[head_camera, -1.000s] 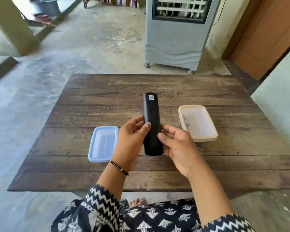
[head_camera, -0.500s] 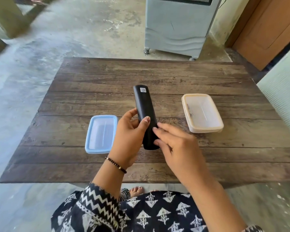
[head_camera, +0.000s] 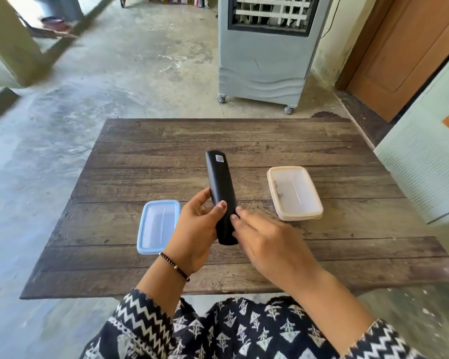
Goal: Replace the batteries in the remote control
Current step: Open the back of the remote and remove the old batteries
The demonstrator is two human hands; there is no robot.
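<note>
A black remote control (head_camera: 220, 183) is held back side up above the wooden table (head_camera: 335, 257), its far end bearing a small white sticker. My left hand (head_camera: 195, 235) grips its near half from the left, thumb pressed on the back. My right hand (head_camera: 267, 244) lies over the near end from the right, fingertips touching the remote's back and right edge. The back cover looks closed. No loose batteries can be made out for sure.
A blue shallow container (head_camera: 158, 226) sits on the table left of my hands. A cream-rimmed clear container (head_camera: 294, 193) sits to the right, with something small and dark inside. A grey air cooler (head_camera: 265, 47) stands on the floor beyond the table.
My right hand has shifted from holding the remote's right side to lying over its near end. The remote has tilted slightly, far end leaning left. The camera has moved.
</note>
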